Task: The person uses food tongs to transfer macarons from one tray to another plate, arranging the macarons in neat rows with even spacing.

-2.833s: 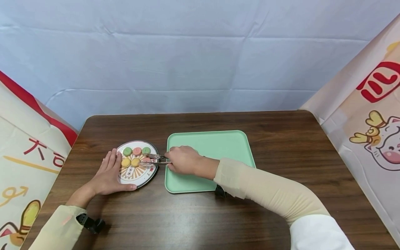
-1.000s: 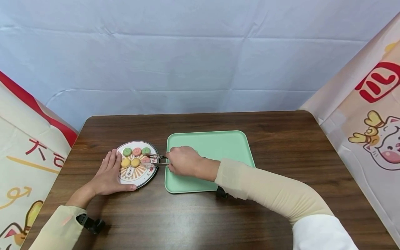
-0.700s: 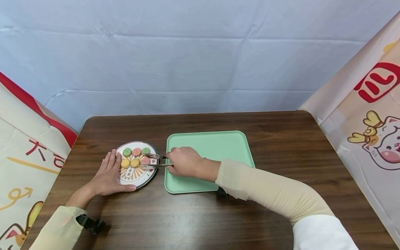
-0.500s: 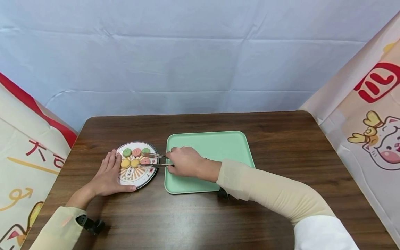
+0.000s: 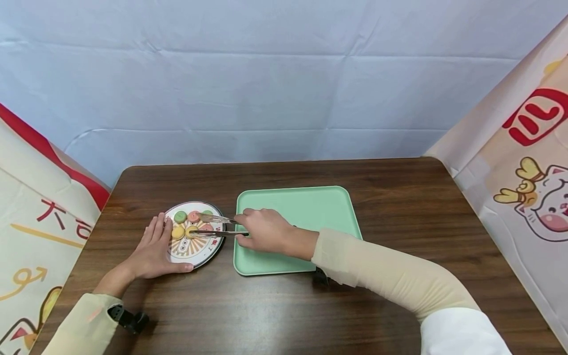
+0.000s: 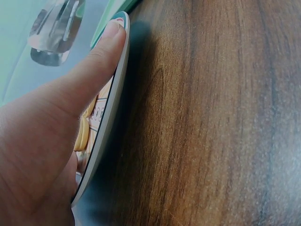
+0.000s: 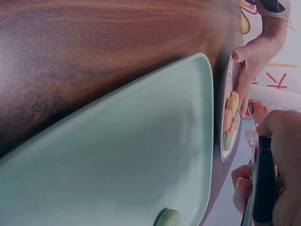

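My left hand (image 5: 153, 249) lies along the left edge of a round patterned plate (image 5: 201, 259), fingers straight and thumb spread on the near rim. In the left wrist view the thumb (image 6: 89, 70) rests along that rim. My right hand (image 5: 266, 231) grips metal tongs (image 5: 228, 233) with a dark handle (image 7: 265, 183). The tongs' arms are spread apart over the plate, overlapping the right-hand macarons. Green (image 5: 180, 217), pink (image 5: 193, 216) and yellow macarons (image 5: 178, 232) sit on the plate in two rows; the tongs partly hide several.
A light green tray (image 5: 310, 202) lies right of the plate, below my right forearm. One green macaron (image 7: 168, 218) sits on it, visible in the right wrist view. The brown wooden table (image 5: 399, 197) is bordered by a pale cloth backdrop (image 5: 284, 88) and printed side cloths.
The tongs' tips have shifted left over the plate, from the rightmost macarons toward the middle ones, and their arms have spread a little. My left hand has stayed put.
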Available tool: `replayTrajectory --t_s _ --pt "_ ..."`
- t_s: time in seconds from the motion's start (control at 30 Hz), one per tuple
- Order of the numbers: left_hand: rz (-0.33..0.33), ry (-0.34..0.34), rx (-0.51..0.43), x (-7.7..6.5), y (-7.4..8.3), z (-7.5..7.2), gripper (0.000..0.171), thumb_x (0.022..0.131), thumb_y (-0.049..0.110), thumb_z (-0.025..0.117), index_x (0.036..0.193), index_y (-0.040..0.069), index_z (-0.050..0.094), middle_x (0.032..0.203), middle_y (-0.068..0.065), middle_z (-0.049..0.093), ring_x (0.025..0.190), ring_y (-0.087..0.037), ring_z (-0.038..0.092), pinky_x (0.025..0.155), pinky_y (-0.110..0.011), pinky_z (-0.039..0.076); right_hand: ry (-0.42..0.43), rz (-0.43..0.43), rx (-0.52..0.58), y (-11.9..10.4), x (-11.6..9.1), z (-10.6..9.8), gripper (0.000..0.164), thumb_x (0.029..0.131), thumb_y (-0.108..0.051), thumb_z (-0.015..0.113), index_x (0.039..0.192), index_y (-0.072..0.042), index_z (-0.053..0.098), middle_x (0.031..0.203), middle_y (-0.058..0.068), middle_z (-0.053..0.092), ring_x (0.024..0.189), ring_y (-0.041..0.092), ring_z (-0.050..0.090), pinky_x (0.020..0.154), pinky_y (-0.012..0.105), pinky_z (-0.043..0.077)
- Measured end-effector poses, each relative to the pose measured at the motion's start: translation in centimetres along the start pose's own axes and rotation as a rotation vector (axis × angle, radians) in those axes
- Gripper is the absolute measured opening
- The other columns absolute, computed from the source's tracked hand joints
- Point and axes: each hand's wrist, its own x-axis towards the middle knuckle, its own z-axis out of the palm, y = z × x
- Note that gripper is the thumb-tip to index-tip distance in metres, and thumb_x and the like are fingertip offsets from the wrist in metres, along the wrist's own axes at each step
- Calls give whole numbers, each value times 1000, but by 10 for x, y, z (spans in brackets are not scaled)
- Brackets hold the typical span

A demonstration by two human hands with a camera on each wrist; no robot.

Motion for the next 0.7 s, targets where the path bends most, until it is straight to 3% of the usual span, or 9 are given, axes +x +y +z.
replayTrajectory --t_s 0.7 --pt "-6 -5 -5 0 0 0 147 70 74 78 156 -15 -2 163 -31 -20 151 -47 -18 120 -63 -5 91 -10 29 16 -13 6 32 97 -33 64 120 -11 70 96 -2 66 68 10 59 65 32 55"
